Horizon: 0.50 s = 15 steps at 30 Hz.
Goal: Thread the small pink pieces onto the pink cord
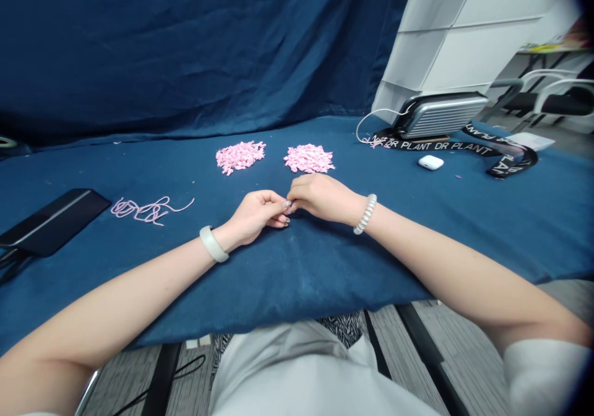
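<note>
Your hands meet at the middle of the blue cloth (297, 273), with 12 o'clock straight ahead of you. Your left hand (253, 218) and right hand (322, 198) are curled inward, not spread, and their fingertips (281, 203) press together around a tiny pale bit (288, 204). It is too small and too hidden to tell what it is. A pale bangle (213, 244) circles your left wrist, and a coiled bracelet (365, 213) circles your right.

Two heaps of small pink pieces sit on the cloth, well apart from each other. The left heap (240, 157) lies at 11 o'clock from your hands, and the right heap (309, 159) at about 12. A loose tangle of pink cord (148, 210) lies at 9 o'clock, with a black flat case (51, 221) beyond it, near the cloth's edge.

At 2 o'clock, a silver ribbed case (439, 116) rests beside a white cable (375, 122) and a black "DR PLANT" lanyard (440, 148). A white earbud case (430, 163) lies just in front of the lanyard.
</note>
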Motion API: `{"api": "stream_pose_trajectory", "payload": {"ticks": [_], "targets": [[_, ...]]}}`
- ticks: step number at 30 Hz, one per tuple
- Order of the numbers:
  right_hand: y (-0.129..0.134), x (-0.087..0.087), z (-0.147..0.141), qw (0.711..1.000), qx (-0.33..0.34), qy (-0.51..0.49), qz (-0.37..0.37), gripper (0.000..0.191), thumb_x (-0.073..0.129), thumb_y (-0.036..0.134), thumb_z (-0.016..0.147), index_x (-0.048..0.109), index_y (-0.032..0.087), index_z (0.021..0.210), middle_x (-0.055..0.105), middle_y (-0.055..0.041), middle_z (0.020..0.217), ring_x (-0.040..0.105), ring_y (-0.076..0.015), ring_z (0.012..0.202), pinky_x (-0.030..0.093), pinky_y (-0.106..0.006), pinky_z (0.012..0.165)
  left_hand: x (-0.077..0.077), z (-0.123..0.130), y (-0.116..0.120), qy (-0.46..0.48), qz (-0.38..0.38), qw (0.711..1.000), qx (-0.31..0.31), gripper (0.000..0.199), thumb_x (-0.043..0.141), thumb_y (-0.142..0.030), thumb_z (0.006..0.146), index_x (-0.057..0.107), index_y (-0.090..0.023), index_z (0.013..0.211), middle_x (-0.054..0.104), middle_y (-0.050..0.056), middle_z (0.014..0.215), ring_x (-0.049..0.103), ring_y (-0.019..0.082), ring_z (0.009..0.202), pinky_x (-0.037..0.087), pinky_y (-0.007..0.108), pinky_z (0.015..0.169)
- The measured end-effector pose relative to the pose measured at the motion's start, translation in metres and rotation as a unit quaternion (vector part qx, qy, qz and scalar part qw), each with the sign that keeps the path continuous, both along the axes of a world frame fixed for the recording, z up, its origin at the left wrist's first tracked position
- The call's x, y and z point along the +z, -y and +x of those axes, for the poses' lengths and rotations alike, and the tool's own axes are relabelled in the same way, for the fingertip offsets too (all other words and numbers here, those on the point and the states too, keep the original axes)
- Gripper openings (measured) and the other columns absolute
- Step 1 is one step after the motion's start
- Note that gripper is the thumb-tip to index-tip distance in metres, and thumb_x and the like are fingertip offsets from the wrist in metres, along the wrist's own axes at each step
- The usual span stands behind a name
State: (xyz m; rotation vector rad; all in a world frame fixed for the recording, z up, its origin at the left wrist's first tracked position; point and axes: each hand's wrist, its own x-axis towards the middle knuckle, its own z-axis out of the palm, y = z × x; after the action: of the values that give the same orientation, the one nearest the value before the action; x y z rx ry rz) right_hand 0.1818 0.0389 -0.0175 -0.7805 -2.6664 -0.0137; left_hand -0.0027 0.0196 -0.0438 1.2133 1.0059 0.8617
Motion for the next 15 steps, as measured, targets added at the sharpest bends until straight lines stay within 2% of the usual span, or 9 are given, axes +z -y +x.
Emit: {"api": "stream_pose_trajectory", "payload": {"ticks": [7, 11, 15], "targets": [[0.006, -0.004, -0.006, 0.997, -0.026, 0.057, 0.040, 0.020, 0.044, 0.028, 0.092, 0.056, 0.012, 0.088, 0.059, -0.0091, 0.087, 0.053, -0.0160, 0.075, 0.036, -0.028, 0.069, 0.017, 0.000, 0.002, -0.024, -0.025, 0.999, 0.014, 0.015, 0.066, -0.022, 0.073, 0.054, -0.013, 0.068, 0.065, 0.005, 0.064, 0.062, 0.011, 0.053, 0.055, 0.022, 0.052], [0.008, -0.006, -0.008, 0.996, -0.031, 0.069, 0.055, 0.017, 0.041, 0.023, 0.093, 0.054, 0.011, 0.094, 0.059, -0.0089, 0.090, 0.052, -0.0166, 0.077, 0.036, -0.029, 0.070, 0.030, -0.001, 0.005, -0.044, -0.032, 0.998, 0.010, 0.014, 0.064, -0.021, 0.071, 0.053, -0.014, 0.070, 0.066, 0.007, 0.067, 0.065, 0.015, 0.057, 0.055, 0.025, 0.055], [0.011, -0.004, -0.009, 0.993, -0.013, 0.091, 0.068, 0.017, 0.038, 0.019, 0.093, 0.053, 0.011, 0.094, 0.058, -0.0086, 0.090, 0.050, -0.0161, 0.078, 0.036, -0.029, 0.071, 0.039, -0.003, 0.005, -0.016, -0.071, 0.997, -0.003, 0.014, 0.060, -0.024, 0.069, 0.049, -0.016, 0.073, 0.067, 0.009, 0.068, 0.067, 0.021, 0.062, 0.055, 0.032, 0.057]]}}
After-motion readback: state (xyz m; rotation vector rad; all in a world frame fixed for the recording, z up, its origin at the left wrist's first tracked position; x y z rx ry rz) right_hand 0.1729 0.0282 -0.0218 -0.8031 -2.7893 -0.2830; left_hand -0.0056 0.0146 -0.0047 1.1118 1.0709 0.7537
